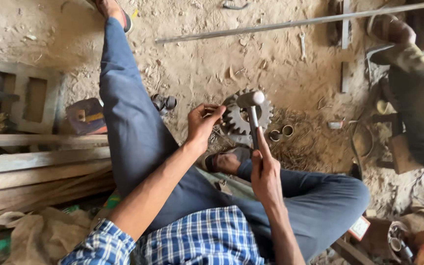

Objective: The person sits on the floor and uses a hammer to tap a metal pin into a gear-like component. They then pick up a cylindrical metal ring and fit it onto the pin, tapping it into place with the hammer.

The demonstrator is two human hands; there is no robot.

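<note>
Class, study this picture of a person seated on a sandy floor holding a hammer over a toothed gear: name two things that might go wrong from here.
1. The left hand rests right beside the gear, under the raised hammer held by the right hand; a stray blow might hit the fingers.
2. The gear lies on loose sand near a sandalled foot; it could shift or roll onto it.

Your right hand [266,172] grips a hammer [252,110] above the toothed gear [263,115] on the sandy ground [197,64]. Your left hand [202,122] pinches something small beside the gear's rim.
</note>
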